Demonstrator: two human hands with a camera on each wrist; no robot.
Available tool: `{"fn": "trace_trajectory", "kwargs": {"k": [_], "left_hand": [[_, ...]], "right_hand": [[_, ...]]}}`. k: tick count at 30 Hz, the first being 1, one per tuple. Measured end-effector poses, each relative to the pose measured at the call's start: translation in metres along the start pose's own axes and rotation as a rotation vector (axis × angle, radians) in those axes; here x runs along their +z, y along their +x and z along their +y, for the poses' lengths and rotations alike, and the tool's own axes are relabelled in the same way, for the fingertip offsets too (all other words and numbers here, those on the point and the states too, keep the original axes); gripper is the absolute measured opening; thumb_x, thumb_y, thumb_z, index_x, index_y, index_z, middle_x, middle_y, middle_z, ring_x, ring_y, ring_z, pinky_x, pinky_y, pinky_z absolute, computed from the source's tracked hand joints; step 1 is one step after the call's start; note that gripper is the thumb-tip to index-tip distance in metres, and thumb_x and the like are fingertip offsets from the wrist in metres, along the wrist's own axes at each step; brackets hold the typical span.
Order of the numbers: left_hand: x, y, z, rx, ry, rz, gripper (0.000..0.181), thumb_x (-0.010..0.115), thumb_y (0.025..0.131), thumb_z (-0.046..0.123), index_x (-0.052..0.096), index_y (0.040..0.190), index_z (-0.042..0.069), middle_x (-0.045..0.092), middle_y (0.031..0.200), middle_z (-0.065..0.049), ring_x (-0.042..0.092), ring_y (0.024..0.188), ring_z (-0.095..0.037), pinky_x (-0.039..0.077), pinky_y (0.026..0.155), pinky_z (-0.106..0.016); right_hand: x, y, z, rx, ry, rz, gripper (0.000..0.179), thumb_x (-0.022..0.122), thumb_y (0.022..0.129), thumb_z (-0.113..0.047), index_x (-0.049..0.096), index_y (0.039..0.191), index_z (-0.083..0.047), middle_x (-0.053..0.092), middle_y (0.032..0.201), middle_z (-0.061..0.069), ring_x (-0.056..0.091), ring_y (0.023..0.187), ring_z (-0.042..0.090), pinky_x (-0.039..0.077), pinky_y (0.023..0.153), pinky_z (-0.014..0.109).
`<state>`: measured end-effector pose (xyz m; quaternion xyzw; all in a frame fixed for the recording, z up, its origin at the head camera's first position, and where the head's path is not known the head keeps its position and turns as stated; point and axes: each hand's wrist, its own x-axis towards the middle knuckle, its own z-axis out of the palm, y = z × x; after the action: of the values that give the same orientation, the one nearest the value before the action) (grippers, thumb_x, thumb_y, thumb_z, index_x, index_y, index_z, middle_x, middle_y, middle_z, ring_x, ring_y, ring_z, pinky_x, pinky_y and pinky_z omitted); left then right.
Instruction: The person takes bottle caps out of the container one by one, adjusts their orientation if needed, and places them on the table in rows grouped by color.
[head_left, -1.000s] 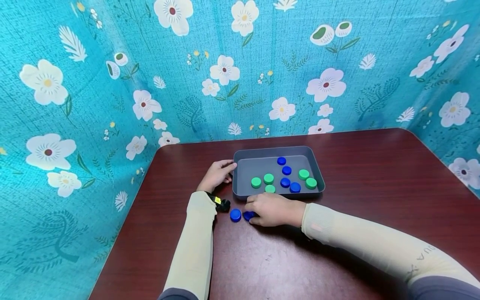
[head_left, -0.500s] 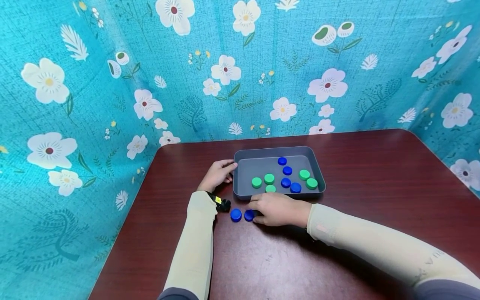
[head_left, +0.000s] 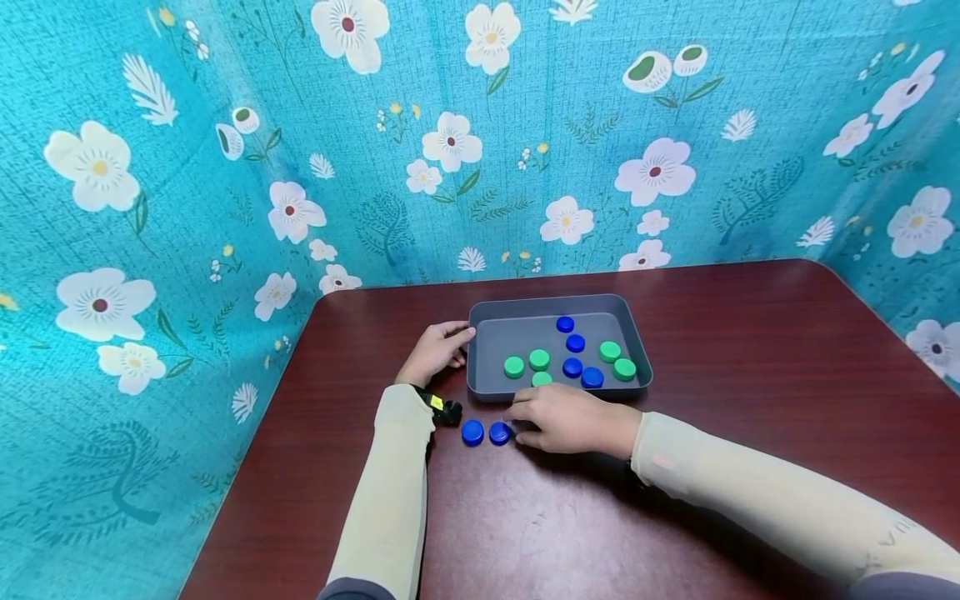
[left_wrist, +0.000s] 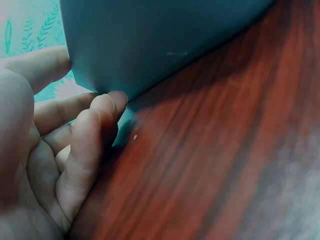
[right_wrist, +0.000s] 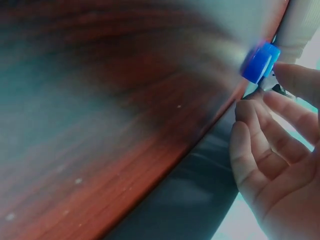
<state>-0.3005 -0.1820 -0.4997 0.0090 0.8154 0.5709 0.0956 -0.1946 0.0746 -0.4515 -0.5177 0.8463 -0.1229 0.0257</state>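
Note:
In the head view my left hand [head_left: 437, 353] grips the left side of a grey tray [head_left: 480, 388]. The left wrist view shows the thumb against the tray's wall [left_wrist: 150, 45] and the other fingers curled at its bottom corner. My right hand [head_left: 573, 421] is low over the table by the tray's front edge, fingers loosely bent with nothing between them. Just left of its fingertips lies a blue bottle cap [head_left: 499, 432], with a second blue cap [head_left: 472, 432] beside it. The right wrist view has one blue cap [right_wrist: 261, 62] right off the thumb and index fingertips.
Several green caps [head_left: 539, 360] and several blue caps [head_left: 575, 343] lie spread inside the tray. A black wrist camera [head_left: 448, 412] sits near the left blue cap. Behind the dark red table [head_left: 735, 333] hangs a flowered turquoise curtain [head_left: 510, 233].
My right hand has let go of the right-hand blue cap and drawn back to the right, so the cap now shows fully. The left hand and tray have stayed put.

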Motion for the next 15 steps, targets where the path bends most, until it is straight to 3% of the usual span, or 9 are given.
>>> {"fn": "trace_trajectory", "kwargs": {"k": [15], "left_hand": [[0.000, -0.003, 0.001, 0.007, 0.013, 0.003, 0.053, 0.065, 0.093, 0.043, 0.058, 0.137, 0.013, 0.067, 0.092, -0.011, 0.063, 0.067, -0.022, 0.055, 0.063, -0.032]], "right_hand": [[-0.009, -0.012, 0.003, -0.003, 0.047, 0.065, 0.026, 0.070, 0.091, -0.022, 0.072, 0.114, -0.009, 0.065, 0.101, -0.001, 0.062, 0.090, 0.010, 0.054, 0.077, 0.031]]}}
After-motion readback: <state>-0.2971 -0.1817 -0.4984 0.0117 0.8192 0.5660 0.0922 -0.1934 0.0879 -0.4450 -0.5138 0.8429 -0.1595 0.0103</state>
